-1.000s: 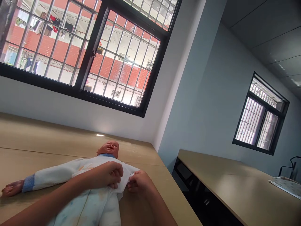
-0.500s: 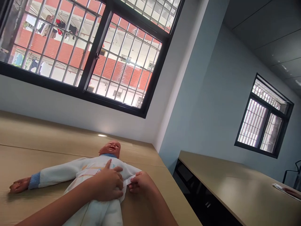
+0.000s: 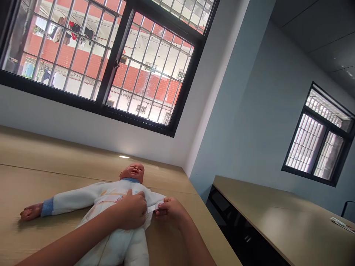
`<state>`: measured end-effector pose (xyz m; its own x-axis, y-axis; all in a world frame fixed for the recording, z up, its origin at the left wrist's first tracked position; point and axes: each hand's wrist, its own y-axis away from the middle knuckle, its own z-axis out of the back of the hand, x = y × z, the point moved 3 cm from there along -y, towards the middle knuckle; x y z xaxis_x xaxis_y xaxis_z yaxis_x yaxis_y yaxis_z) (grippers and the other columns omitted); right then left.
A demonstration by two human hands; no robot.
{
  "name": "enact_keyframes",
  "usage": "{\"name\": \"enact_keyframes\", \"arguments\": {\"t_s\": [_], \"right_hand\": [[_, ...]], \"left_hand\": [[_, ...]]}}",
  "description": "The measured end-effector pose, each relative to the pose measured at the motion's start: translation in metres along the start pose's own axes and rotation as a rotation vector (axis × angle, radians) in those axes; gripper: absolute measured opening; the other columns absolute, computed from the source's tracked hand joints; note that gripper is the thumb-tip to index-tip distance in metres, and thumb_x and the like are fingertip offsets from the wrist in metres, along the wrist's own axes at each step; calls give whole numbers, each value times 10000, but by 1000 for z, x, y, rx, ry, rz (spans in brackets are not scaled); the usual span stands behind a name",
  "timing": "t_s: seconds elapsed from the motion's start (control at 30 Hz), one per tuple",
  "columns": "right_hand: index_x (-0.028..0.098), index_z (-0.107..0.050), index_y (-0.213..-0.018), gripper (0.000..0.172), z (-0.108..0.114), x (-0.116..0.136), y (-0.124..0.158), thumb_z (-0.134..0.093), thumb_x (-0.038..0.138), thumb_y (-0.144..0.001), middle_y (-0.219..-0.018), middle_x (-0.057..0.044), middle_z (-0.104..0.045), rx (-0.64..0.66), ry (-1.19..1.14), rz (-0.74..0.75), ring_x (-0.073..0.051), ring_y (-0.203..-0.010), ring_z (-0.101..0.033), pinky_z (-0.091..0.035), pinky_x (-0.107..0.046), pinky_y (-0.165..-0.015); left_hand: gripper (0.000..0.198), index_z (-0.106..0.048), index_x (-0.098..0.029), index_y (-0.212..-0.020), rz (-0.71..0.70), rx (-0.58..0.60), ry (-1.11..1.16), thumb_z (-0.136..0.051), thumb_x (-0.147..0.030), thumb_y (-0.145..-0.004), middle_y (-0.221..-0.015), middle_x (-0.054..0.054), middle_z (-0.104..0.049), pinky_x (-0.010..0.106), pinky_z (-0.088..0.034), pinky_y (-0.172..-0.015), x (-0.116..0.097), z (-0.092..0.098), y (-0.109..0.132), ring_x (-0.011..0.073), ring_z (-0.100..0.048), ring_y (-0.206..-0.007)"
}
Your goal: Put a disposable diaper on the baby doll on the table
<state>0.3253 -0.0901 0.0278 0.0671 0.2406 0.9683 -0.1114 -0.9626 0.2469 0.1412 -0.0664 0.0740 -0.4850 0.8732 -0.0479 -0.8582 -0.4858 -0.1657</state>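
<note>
A baby doll (image 3: 134, 173) lies on its back on the wooden table, in a white outfit with blue collar and cuffs. Around its middle is a white diaper (image 3: 107, 200) with a printed band. My left hand (image 3: 133, 210) rests over the diaper's front, fingers bent in against its side edge; the fingertips are partly hidden. Just right of it, my right hand (image 3: 170, 210) pinches the diaper's white side tab (image 3: 153, 208), which stretches between both hands. The doll's one arm (image 3: 74, 199) reaches out to the left. My left forearm covers part of its lower body.
The table (image 3: 55, 177) runs up to the wall below a barred window (image 3: 149, 74). To the right, past a dark gap, stands a second table (image 3: 266, 214) with a flat white item (image 3: 342, 223) at its right edge.
The fingers of my left hand have gone from spread to curled in. My right hand has moved slightly up and right, and more of the tab shows. The view has shifted slightly.
</note>
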Motion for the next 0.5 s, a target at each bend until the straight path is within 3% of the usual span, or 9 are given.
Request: {"name": "enact_keyframes", "arguments": {"t_s": [0.13,0.33,0.43,0.5], "right_hand": [[115,-630,-757,411,-12,4,0,-906,317,-528,-688,-28,-680,109,-84,154,-104,-602,-592,-516,-284,-699],[129,-616,-725,463,-34,3,-9,-957,285,-454,-645,-29,-662,150,-223,147,-126,-609,-617,-462,-261,-650],[111,-666,-807,413,-44,6,-12,-929,244,-517,-747,-65,-705,202,-206,146,-140,-676,-656,-463,-256,-678],[114,-682,-838,381,-50,9,-13,-905,249,-560,-786,-78,-714,224,-169,172,-169,-741,-682,-479,-269,-704]], "left_hand": [[209,-747,-168,-902,29,8,40,-641,-254,-744,-1036,148,-733,675,-418,-1012,4,-3,-2,363,-628,-1097],[802,-592,-169,-1319,59,-18,210,-810,-378,-577,-1343,189,-613,724,-377,-1081,7,-1,-3,415,-586,-1205],[1195,-313,-185,-1587,67,-50,318,-828,-366,-524,-1522,235,-474,743,-314,-1126,8,1,-2,463,-483,-1359],[1353,-181,-185,-1645,64,-74,374,-855,-368,-486,-1545,253,-442,709,-307,-1153,9,2,-2,476,-458,-1385]]}}
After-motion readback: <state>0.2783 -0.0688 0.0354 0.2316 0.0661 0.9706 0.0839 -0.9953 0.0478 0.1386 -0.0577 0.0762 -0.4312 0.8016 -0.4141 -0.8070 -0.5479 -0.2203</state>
